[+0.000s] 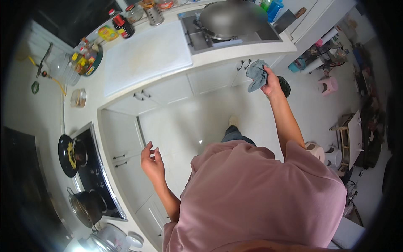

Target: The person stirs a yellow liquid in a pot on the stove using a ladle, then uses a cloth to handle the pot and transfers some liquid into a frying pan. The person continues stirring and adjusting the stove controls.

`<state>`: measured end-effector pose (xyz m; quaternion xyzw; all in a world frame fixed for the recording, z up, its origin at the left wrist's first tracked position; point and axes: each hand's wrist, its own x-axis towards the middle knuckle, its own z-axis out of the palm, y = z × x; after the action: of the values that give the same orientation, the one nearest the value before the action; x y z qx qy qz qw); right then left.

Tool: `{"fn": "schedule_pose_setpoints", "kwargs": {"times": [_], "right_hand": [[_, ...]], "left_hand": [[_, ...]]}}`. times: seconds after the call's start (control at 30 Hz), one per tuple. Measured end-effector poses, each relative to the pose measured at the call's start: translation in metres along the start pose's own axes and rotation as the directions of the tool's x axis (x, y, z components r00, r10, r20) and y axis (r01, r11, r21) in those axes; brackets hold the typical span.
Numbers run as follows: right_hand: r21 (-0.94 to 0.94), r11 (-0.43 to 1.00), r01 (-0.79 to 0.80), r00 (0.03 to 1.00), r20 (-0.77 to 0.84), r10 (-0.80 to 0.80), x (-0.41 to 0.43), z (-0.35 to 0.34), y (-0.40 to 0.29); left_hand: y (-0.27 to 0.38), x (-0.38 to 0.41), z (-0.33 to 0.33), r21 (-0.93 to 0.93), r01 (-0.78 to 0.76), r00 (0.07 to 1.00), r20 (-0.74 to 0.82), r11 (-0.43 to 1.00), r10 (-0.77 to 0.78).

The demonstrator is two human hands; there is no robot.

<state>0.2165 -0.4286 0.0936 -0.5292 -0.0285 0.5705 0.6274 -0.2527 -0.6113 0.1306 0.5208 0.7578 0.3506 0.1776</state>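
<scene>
In the head view, my right hand (272,82) grips a crumpled grey-green cloth (257,75), held out in front of the white cabinet doors below the hob. Part of the cloth is hidden behind my fingers. My left hand (152,163) hangs in the air with nothing in it, its fingers apart and slightly bent. The nearest thing to it is the white cabinet front (126,138) on the left. Past my right hand, a dark round object (284,86), perhaps a bin, is partly covered by my wrist.
A large lidded wok (233,19) sits on the far gas hob (204,47), with a cleaver (287,19) to its right. A white board (148,56) lies on the counter. Leftward are a pan of food (67,156) and a pot (85,204). Stools (328,85) stand right.
</scene>
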Motion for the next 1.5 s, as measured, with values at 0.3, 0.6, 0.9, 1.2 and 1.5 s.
{"fn": "schedule_pose_setpoints", "kwargs": {"times": [0.3,0.6,0.9,1.2,1.5], "right_hand": [[-0.139,0.945,0.295,0.955,0.074,-0.288,0.156,-0.048,-0.157],[-0.259,0.855,0.449,0.893,0.169,-0.417,0.276,-0.014,-0.245],[-0.540,0.597,0.593,0.787,0.234,-0.571,0.327,-0.003,-0.276],[-0.755,-0.356,0.551,0.484,0.637,-0.600,0.378,-0.035,-0.304],[-0.739,-0.458,0.494,0.691,0.653,-0.309,0.459,-0.151,-0.304]], "left_hand": [[0.172,0.040,0.166,-0.118,-0.127,0.960,0.235,0.985,0.152],[0.201,0.088,0.214,0.067,-0.161,0.927,0.353,0.985,0.127],[0.232,0.167,0.264,0.014,-0.310,0.886,0.366,0.951,0.284],[0.249,0.179,0.271,0.110,-0.216,0.956,0.227,0.970,0.187],[0.274,0.125,0.319,0.028,0.030,0.961,0.272,0.999,-0.037]]}}
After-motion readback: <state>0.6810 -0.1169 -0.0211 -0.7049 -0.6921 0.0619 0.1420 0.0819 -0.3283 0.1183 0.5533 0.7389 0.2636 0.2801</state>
